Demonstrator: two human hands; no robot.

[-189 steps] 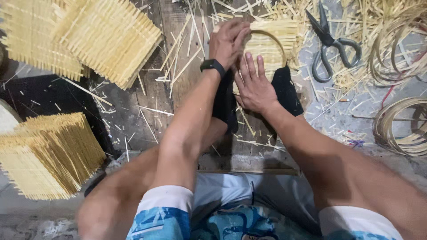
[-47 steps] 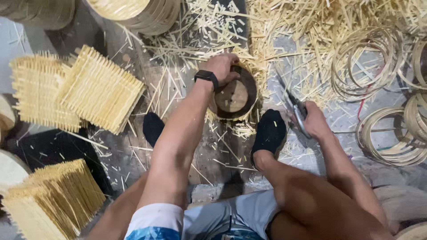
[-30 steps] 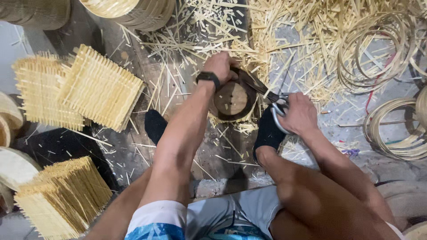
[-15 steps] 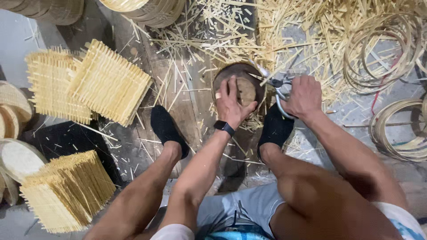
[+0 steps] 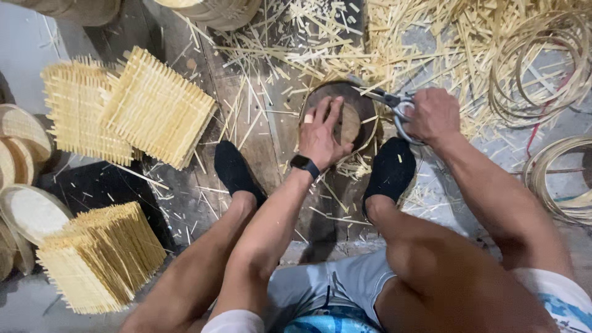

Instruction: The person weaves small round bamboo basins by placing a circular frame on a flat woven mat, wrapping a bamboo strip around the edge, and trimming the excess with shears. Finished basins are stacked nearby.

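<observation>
A seated person's left hand (image 5: 322, 132) presses flat, fingers spread, on a round woven basket piece (image 5: 349, 117) lying between two black-socked feet. At the piece's right rim, the right hand (image 5: 433, 114) grips scissors (image 5: 387, 100), blades pointing toward its top edge.

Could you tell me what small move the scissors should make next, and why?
Probably one short snip at the far rim. The left hand lies flat on the round tray, pinning it to the board between the feet. The right hand holds the scissors with the blades already at the upper rim, where loose strip ends appear to stick out.
</observation>
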